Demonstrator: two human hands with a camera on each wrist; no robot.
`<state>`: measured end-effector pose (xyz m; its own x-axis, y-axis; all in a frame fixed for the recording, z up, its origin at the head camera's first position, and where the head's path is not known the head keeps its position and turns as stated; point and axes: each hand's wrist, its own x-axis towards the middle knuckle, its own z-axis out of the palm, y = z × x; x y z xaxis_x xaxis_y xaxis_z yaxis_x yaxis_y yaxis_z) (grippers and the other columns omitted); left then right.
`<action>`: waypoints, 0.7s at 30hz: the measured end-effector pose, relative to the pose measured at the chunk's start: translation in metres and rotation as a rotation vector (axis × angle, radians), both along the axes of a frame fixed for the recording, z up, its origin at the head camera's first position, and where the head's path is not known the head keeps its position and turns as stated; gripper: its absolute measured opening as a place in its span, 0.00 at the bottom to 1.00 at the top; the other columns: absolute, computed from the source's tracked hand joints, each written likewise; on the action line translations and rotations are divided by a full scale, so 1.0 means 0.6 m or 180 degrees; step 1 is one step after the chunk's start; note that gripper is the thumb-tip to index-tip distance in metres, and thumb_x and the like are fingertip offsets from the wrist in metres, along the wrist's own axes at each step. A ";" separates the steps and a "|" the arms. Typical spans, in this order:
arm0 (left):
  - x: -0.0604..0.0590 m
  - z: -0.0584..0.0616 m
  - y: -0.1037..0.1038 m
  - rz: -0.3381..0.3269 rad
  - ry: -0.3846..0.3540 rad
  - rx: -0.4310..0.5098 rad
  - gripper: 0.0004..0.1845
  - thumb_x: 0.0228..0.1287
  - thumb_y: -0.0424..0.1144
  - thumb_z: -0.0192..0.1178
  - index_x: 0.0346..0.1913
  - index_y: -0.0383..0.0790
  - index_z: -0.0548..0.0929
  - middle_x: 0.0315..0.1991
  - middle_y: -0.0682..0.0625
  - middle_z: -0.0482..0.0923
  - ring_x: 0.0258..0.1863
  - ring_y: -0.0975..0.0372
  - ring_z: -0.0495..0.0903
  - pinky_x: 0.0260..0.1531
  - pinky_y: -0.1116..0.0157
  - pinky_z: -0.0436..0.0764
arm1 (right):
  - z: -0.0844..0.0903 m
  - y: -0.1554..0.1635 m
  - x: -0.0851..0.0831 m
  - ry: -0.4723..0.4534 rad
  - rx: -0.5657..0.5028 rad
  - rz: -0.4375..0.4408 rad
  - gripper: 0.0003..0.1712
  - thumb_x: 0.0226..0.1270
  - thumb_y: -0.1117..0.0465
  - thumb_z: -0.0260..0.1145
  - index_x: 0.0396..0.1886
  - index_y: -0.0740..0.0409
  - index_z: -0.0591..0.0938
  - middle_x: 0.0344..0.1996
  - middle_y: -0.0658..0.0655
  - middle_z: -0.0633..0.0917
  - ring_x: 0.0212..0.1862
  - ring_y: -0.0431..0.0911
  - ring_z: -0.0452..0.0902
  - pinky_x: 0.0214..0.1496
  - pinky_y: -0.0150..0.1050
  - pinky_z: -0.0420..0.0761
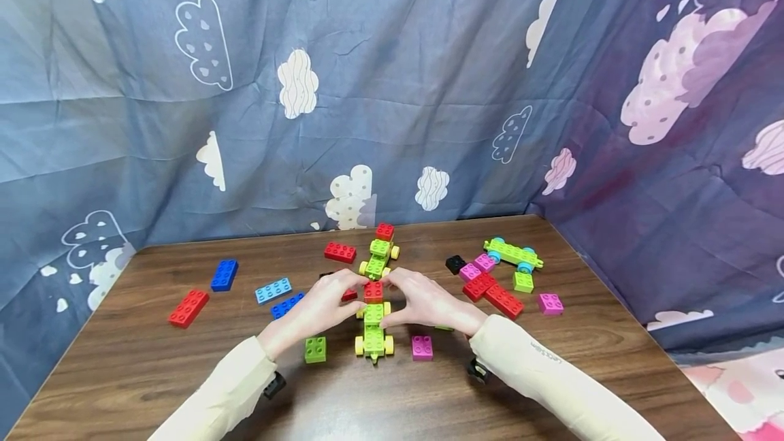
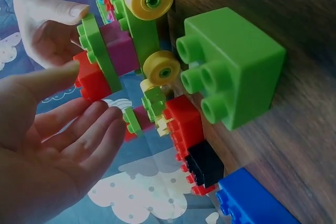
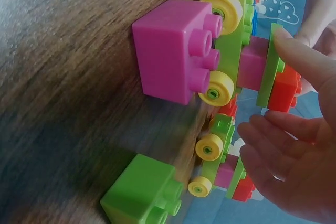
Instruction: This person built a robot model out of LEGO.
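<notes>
A light green toy car (image 1: 372,344) with yellow wheels stands between both hands. On its base are a pink brick (image 3: 253,64), a thin green plate (image 1: 373,314) and, topmost, a red brick (image 1: 373,292). From the left, my left hand (image 1: 321,301) pinches the red brick between thumb and index finger. My right hand (image 1: 422,297) has its thumb on the plate's near end and its index finger at the far side of the stack, other fingers loosely extended. A similar car (image 1: 377,265) stands just behind, topped by another red brick (image 1: 384,231).
A green brick (image 1: 315,350) and a pink brick (image 1: 422,348) flank the near car. Blue bricks (image 1: 224,275) and red bricks (image 1: 188,308) lie left. To the right are several red, pink and black bricks and a green base (image 1: 513,254) with blue wheels. Cloth hangs behind.
</notes>
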<state>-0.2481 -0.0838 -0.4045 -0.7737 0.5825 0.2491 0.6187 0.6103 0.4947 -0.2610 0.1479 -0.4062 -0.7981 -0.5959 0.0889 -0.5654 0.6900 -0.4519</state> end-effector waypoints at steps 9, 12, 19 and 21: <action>0.016 -0.009 0.001 -0.0085 -0.0030 -0.0213 0.35 0.61 0.42 0.70 0.67 0.31 0.70 0.60 0.42 0.75 0.54 0.51 0.80 0.53 0.54 0.82 | -0.003 0.006 0.001 0.0018 0.0014 0.0053 0.40 0.52 0.41 0.77 0.60 0.57 0.77 0.54 0.58 0.83 0.56 0.52 0.80 0.59 0.50 0.80; 0.019 -0.012 0.006 0.0008 0.0052 -0.0270 0.35 0.60 0.42 0.71 0.67 0.32 0.70 0.60 0.43 0.74 0.53 0.54 0.79 0.53 0.55 0.83 | -0.004 0.008 0.001 0.0031 -0.0014 0.0095 0.40 0.53 0.42 0.77 0.60 0.58 0.77 0.54 0.58 0.83 0.56 0.52 0.80 0.58 0.50 0.80; 0.018 -0.010 0.012 0.0152 0.0198 -0.0371 0.34 0.57 0.43 0.73 0.65 0.36 0.73 0.59 0.45 0.76 0.51 0.57 0.79 0.52 0.57 0.84 | -0.001 0.012 -0.002 0.0022 0.0041 0.0089 0.40 0.53 0.42 0.76 0.61 0.58 0.77 0.55 0.56 0.83 0.57 0.51 0.80 0.60 0.49 0.80; 0.017 -0.008 0.013 0.0150 0.0213 -0.0378 0.34 0.57 0.43 0.73 0.65 0.36 0.74 0.59 0.45 0.76 0.52 0.57 0.80 0.53 0.57 0.83 | 0.000 0.014 -0.003 0.0012 0.0075 0.0108 0.40 0.54 0.41 0.76 0.61 0.59 0.77 0.55 0.56 0.83 0.57 0.51 0.80 0.60 0.49 0.80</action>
<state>-0.2376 -0.0761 -0.4091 -0.7850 0.5743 0.2323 0.6170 0.6914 0.3758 -0.2629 0.1562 -0.4060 -0.7772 -0.6245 0.0776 -0.5903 0.6808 -0.4336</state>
